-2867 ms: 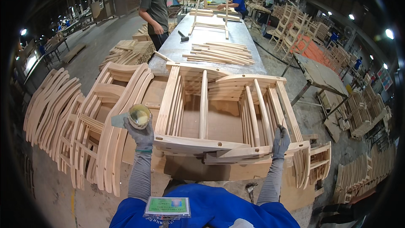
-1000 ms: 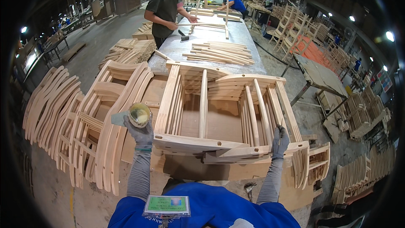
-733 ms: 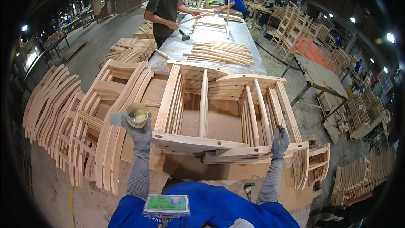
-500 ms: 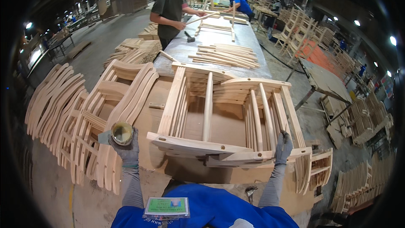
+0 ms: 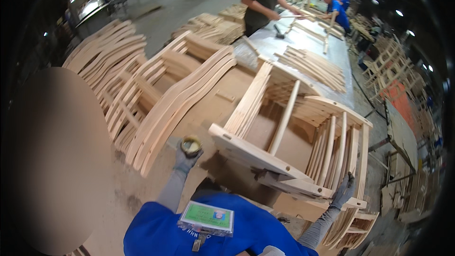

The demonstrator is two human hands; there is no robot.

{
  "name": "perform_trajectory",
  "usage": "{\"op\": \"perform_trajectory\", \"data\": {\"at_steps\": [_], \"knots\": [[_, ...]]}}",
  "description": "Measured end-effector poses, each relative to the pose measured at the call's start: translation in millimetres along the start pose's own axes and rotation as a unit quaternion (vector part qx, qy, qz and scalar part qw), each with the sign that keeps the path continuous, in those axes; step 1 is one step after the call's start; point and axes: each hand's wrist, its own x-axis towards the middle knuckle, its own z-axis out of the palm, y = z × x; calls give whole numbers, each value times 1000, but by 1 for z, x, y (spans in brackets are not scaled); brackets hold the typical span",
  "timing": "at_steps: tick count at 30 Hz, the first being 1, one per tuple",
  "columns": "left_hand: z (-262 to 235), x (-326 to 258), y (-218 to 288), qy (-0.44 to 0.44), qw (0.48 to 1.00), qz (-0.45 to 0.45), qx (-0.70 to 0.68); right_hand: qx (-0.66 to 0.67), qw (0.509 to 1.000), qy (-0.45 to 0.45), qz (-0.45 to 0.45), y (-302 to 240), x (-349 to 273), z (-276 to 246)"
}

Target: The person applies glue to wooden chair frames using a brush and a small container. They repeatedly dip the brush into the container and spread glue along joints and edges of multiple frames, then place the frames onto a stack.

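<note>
My left hand [image 5: 186, 162], in a grey glove, is closed around a small round cup [image 5: 192, 143] with a pale yellowish substance inside. Just right of it stands a stack of light wooden frames [image 5: 251, 154] with curved rails and round rungs [image 5: 285, 118]. My right hand [image 5: 344, 190], also gloved, is at the near right corner of this stack, against the end of a rail. Its fingers are bent together, and what they may hold is too small and dark to make out.
Curved wooden frames [image 5: 177, 102] are stacked at left, beyond them curved slats [image 5: 106, 50]. Ahead, a table [image 5: 294, 40] bears wooden sticks [image 5: 315, 68] and a mallet [image 5: 278, 32]. A person [image 5: 259, 7] stands beside it. A large blurred oval [image 5: 59, 161] hides the left side.
The view has turned left, so the frames and table now appear farther right. The blurred oval has come in at left. My left hand with the cup now appears apart from the left stack.
</note>
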Motion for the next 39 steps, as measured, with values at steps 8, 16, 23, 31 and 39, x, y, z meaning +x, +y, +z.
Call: {"op": "perform_trajectory", "data": {"at_steps": [8,16,23,31,39], "knots": [[-11,56,15,12,995,100,1,-73,996,-50,8,8,1,-3],[-10,120,61,116,962,189,160,-144,989,-42,2,17,9,-3],[-15,100,75,261,705,340,565,-191,979,-63,-16,19,9,0],[-90,-58,-6,-44,424,52,903,-193,976,-92,41,-24,-4,8],[-61,-73,-42,-141,331,-157,920,-216,971,-86,56,-39,-8,-11]]}}
